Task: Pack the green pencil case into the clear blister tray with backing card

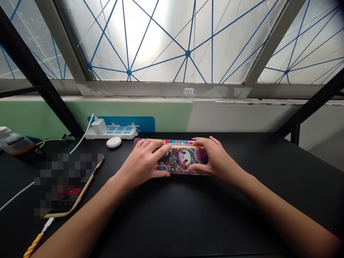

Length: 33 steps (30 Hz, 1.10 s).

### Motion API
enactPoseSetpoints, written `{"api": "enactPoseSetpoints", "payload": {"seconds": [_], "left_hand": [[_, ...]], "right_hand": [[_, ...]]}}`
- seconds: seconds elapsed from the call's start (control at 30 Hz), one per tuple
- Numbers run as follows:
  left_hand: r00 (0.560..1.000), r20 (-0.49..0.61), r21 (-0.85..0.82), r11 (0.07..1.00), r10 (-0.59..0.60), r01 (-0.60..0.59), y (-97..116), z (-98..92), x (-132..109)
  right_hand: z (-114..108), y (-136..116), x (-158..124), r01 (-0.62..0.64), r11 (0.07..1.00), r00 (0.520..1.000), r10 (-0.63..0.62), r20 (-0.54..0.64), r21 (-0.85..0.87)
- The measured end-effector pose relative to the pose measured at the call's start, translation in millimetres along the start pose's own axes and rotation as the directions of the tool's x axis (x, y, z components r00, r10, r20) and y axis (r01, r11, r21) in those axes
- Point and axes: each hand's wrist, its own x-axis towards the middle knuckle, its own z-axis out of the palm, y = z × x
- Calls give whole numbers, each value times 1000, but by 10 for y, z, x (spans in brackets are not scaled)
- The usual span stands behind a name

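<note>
A colourful cartoon-printed pencil case [180,157] lies flat on the black desk [188,211], near its far edge. My left hand [145,161] rests on the case's left half, fingers laid over its top and thumb along the near edge. My right hand [215,157] grips the right end, fingers curled over the far side and thumb on the near side. Both hands hold the case against the desk.
A phone [72,186] with a gold rim lies at the left, a cable [40,236] plugged in. A white power strip [111,132] with a charger, a white earbud case [114,142] and a bottle [13,143] stand at the back left. Black frame posts rise on both sides.
</note>
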Motion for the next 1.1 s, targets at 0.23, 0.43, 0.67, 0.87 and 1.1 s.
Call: {"api": "enactPoseSetpoints", "payload": {"seconds": [0.23,0.43,0.67,0.87,1.1], "left_hand": [[986,-138,116,988,-88,105,-47,-68,-2],[996,-75,122,990,-56,65,-124,-49,-51],[999,-2,85,995,-53,53,-47,-22,-44],[985,169,97,995,-36,19,11,-84,-39],[985,137,-31,993,-108,113,55,-15,-28]], "right_hand": [[-79,-67,14,105,983,983,-125,-132,-148],[-115,-205,-21,254,874,957,-290,-27,-414],[-38,-239,-36,271,886,957,-289,10,-377],[63,-277,-52,300,928,950,-270,158,-219],[120,-249,-47,266,959,951,-244,188,-99]]}}
